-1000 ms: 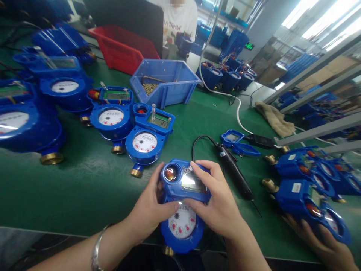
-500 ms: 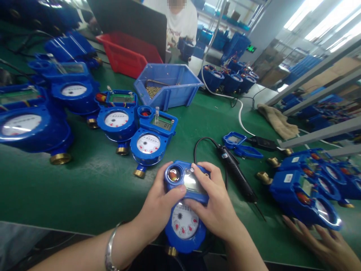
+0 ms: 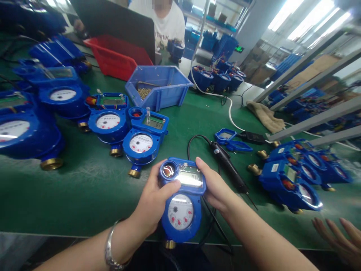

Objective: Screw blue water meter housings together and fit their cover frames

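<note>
Between my hands, at the table's front edge, is a blue water meter with a white dial below and a small display above. My left hand wraps its left side, the thumb on the face beside the display. On the upper right side rests my right hand, its fingertips at the housing's corner and its other fingers partly hidden. A black electric screwdriver lies to the right on the green table. Just beyond the held meter stands another blue meter with a clear piece upright on it.
More meters stand at left and others at right. A blue bin of small brass parts and a red bin are behind. Blue covers lie beyond the screwdriver. Another person's hand is at lower right.
My right hand's fingers have moved off the display area to the meter's right edge, uncovering the display. The other person's hand has moved away from the right-hand meters. The view has shifted slightly.
</note>
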The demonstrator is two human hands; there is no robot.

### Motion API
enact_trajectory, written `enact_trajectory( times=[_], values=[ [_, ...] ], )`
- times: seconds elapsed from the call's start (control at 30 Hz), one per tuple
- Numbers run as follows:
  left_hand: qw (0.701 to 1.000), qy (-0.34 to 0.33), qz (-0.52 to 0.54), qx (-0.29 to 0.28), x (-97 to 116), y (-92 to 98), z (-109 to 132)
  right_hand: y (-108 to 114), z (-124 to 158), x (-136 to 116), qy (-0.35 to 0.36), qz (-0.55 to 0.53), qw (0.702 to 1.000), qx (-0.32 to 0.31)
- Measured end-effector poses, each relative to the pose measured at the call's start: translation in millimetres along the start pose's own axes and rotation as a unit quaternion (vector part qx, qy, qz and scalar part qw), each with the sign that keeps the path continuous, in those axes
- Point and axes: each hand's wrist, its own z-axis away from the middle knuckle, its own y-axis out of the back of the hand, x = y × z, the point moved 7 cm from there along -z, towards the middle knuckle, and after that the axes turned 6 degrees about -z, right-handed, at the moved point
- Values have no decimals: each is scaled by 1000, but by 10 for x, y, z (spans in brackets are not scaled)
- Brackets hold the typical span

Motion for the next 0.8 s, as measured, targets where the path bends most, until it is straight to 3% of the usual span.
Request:
enact_trajectory(
  times=[0.17, 0.33, 0.47, 0.53, 0.6, 0.67, 0.73, 0.8],
  values=[
    [1000, -5, 1, 6, 4, -23, -1, 73, -79, 4, 60, -17, 998, 11],
    [1000, -8, -8, -3, 24, -43, -30, 59, -113, 21, 68, -4, 997, -33],
    [999, -1, -6, -52, 92, -76, -19, 88, 65, -116, 74, 37, 993, -88],
    [992, -56, -57, -100, 223, -99, 33, 108, 253, -278, 106, 78, 984, -122],
    [964, -159, -163, -137, 394, -112, 120, 80, 492, -446, 166, 194, 952, -172],
    [905, -274, -283, -162, 517, -132, 222, 33, 727, -558, 247, 353, 882, -190],
    [842, -356, -364, -178, 540, -147, 287, -5, 898, -598, 322, 466, 807, -166],
    [807, -399, -393, -190, 493, -145, 293, -42, 993, -570, 378, 513, 757, -143]
  ],
)
